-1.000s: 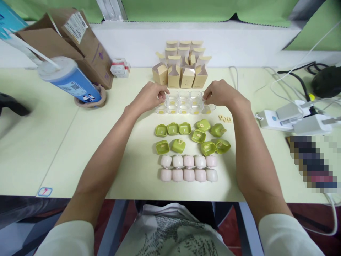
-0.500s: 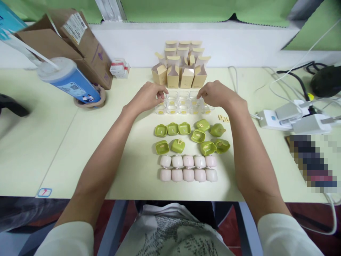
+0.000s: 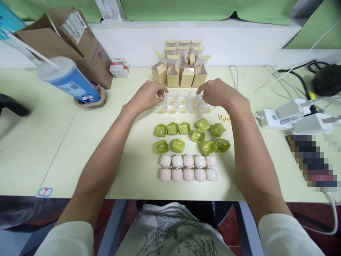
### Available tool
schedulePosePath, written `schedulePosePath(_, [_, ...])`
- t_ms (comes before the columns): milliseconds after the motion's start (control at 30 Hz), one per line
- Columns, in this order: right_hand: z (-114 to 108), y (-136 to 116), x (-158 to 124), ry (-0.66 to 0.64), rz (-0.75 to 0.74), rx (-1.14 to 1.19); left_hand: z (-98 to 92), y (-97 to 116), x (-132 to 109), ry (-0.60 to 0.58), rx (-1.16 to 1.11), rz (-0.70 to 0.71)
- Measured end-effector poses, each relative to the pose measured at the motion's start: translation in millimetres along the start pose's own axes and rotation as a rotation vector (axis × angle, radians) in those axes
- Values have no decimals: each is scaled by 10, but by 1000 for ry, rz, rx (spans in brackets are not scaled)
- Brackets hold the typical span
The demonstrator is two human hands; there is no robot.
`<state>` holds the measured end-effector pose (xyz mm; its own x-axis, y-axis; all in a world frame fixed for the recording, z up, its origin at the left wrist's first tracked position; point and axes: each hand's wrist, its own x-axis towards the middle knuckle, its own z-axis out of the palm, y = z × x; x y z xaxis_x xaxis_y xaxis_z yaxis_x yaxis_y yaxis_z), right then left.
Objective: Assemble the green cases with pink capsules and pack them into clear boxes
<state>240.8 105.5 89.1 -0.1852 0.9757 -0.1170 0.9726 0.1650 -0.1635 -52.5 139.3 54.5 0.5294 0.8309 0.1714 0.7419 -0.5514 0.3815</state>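
Note:
Two rows of small clear plastic boxes (image 3: 183,95) with yellow marks in them stand side by side in the middle of the table. My left hand (image 3: 152,94) is at their left end, its fingers curled over an end box in the back row. At the right end my right hand (image 3: 216,93) has its fingers bent down round a back-row box, which it largely hides. Nearer me lie several green plastic shells (image 3: 173,128), some hollow side up, others turned over. Two rows of glossy pale pink and white rounded cases (image 3: 188,174) are closest to me.
Open small cardboard boxes (image 3: 173,77) stand behind the clear ones. Pale yellow small pieces (image 3: 224,117) lie by my right forearm. To the left are a blue cup (image 3: 77,85) and a large carton (image 3: 93,60); to the right, a power strip (image 3: 271,119) with cables.
Both hands stay at the ends of the clear boxes, nearly still. My right hand and wrist have risen very slightly in the picture.

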Motion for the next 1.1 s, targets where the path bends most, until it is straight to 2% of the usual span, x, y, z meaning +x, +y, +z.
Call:
schedulePosePath(67, [-89,-68,-107,68,-61,-9,-135,109,-52,-7,23,2])
schedulePosePath(133, [-176,-218,-258,76,-115,-18,-275,263,-148,-81,35,13])
schedulePosePath(233, [-222,-540,-491,-75,-189,-87,-403,506,-344,-322,108,-17])
schedulePosePath(333, [-148,-822,-643,-225,-250,-225,-412,668,-507,-555,163,-155])
schedulePosePath(467, [-6,-987,-706,-318,-320,-305,-351,758,-569,-702,164,-261])
schedulePosePath(600, [79,-1024,-700,-319,-358,-358,-287,801,-536,-725,157,-274])
schedulePosePath(733, [117,-1044,-673,-262,-385,-389,-242,776,-524,-648,136,-214])
schedulePosePath(933, [157,-1034,-639,-278,-381,-336,-223,716,-534,-606,196,-151])
schedulePosePath(1100, [223,-1023,-612,-239,-386,-290,-210,649,-536,-534,224,-93])
